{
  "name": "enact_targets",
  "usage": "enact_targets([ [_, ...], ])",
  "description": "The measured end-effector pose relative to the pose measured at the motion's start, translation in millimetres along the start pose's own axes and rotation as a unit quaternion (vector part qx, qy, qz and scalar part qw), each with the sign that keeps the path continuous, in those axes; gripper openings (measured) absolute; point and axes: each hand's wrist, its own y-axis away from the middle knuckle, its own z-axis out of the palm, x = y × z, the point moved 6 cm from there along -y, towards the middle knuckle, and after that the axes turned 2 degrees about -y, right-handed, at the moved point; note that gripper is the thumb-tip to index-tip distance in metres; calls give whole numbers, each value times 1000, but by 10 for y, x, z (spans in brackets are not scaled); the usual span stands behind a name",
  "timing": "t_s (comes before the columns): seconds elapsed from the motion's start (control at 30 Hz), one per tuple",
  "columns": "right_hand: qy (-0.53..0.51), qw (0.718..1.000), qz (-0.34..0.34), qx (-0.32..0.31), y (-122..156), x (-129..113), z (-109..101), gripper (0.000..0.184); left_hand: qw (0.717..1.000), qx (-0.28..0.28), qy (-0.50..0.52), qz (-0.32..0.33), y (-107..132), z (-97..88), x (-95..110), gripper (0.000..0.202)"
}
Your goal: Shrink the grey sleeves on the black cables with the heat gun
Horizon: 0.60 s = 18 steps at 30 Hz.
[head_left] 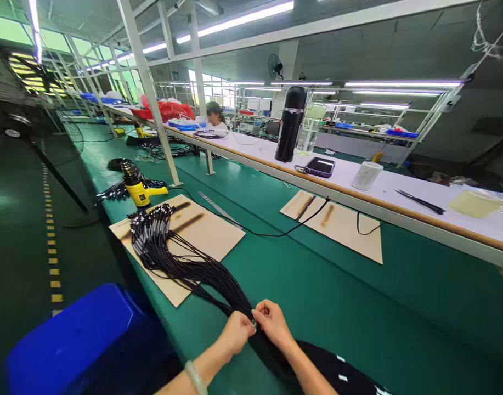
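Observation:
My left hand (236, 333), with a pale band on its wrist, and my right hand (271, 323) meet close together at the bottom centre. Both pinch into a long bundle of black cables (185, 266), and a small metallic bit (254, 324) shows between the fingers. The bundle runs up and left across a plywood board (218, 233) on the green bench top (358, 307). Its far ends fan out, banded with white or silver markings (152, 233). More black cable lies under my forearms, and what my fingers hide cannot be seen.
A blue bin (74, 340) stands at lower left. A yellow heat gun (138, 189) rests beyond the board. A second plywood board (333, 227) lies to the right, crossed by a thin black wire. A white shelf holds a black flask (290, 124). A co-worker (215, 116) sits far back.

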Motion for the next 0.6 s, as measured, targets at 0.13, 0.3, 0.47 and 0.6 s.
enact_targets([
  [0.13,22,996,-60,54,380,-136,-39,5,970,-140,172,-96,-32,29,-61,27],
  [0.3,84,993,-69,47,543,-150,18,9,946,-211,236,-75,-29,71,-34,20],
  [0.47,143,989,-44,13,466,-151,4,23,941,-247,231,-8,-23,110,-11,22],
  [0.6,144,988,-28,-51,318,-41,-114,26,953,-188,226,79,-94,59,-53,29],
])
